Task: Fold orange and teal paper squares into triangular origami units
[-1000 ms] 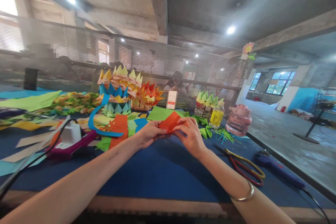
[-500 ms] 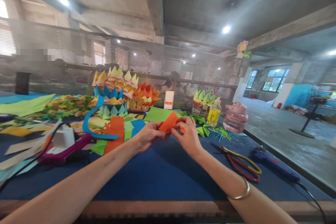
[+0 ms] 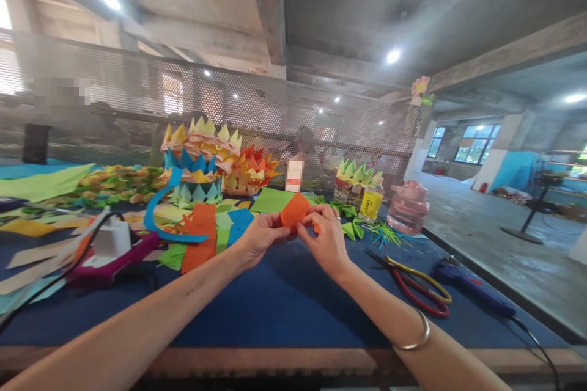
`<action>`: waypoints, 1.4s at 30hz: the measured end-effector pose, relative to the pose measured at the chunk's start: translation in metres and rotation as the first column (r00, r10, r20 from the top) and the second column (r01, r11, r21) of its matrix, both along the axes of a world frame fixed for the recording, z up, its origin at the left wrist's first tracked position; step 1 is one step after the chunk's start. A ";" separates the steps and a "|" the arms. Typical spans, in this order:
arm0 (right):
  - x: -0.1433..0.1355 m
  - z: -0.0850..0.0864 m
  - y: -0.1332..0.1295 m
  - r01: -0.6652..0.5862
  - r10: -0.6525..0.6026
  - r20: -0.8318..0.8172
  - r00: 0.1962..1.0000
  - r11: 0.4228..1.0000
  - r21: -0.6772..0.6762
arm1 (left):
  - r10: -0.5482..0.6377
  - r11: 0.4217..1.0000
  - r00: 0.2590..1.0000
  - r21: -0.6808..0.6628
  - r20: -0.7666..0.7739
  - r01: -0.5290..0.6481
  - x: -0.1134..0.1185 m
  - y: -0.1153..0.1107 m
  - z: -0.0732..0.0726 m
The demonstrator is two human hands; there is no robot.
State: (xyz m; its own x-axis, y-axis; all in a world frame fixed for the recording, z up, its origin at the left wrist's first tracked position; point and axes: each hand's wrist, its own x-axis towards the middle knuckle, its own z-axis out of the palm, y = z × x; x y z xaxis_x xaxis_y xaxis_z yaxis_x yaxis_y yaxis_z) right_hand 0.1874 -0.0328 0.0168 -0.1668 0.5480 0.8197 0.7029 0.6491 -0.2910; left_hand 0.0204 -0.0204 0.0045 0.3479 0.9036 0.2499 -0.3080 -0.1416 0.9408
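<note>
Left hand (image 3: pixel 265 236) and right hand (image 3: pixel 326 237) pinch orange paper (image 3: pixel 294 210)

A round ceiling lamp (image 3: pixel 393 56) glares white against the dim concrete ceiling (image 3: pixel 339 12); daylight bleaches the far-left window (image 3: pixel 9 67). Soft shadow darkens the blue tabletop (image 3: pixel 257 311) below the right hand (image 3: pixel 326 238). Edges look stretched. Behind the hazy mesh screen (image 3: pixel 247 95), blurred shapes may be people.

The table with a dark blue top (image 3: pixel 293 311) supported a magenta plastic power strip (image 3: pixel 98 266) at left. Pointed scissors with red and yellow handles (image 3: pixel 393 264) lay at right, beside a blue corded handheld tool (image 3: pixel 477 290). A translucent pink plastic bottle (image 3: pixel 408 211) stood behind them.
</note>
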 end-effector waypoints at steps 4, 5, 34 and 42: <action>-0.001 0.001 -0.002 0.009 -0.009 -0.026 1.000 1.000 0.003 | 0.009 1.000 1.000 0.021 -0.007 -0.008 -0.001 0.001 0.000; -0.001 0.002 -0.002 0.008 -0.008 -0.033 0.999 1.000 0.002 | 0.009 1.000 1.000 0.025 -0.009 -0.009 -0.001 0.001 0.000; 0.002 -0.012 0.013 0.011 -0.027 -0.058 0.998 0.965 -0.263 | 0.107 0.992 0.979 0.082 -0.175 -0.093 0.000 -0.006 0.004; 0.004 -0.013 0.014 -0.019 0.001 -0.064 0.998 0.959 -0.282 | 0.147 0.987 0.944 0.106 -0.295 -0.120 -0.002 -0.002 0.003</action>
State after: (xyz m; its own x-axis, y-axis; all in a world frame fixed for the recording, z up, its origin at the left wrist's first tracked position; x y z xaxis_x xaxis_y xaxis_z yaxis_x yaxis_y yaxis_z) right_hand 0.1912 -0.0186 0.0033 -0.1270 0.7574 0.6405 0.6711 0.5411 -0.5068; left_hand 0.0179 -0.0227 0.0073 0.2967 0.9267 0.2308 0.0147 -0.2460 0.9691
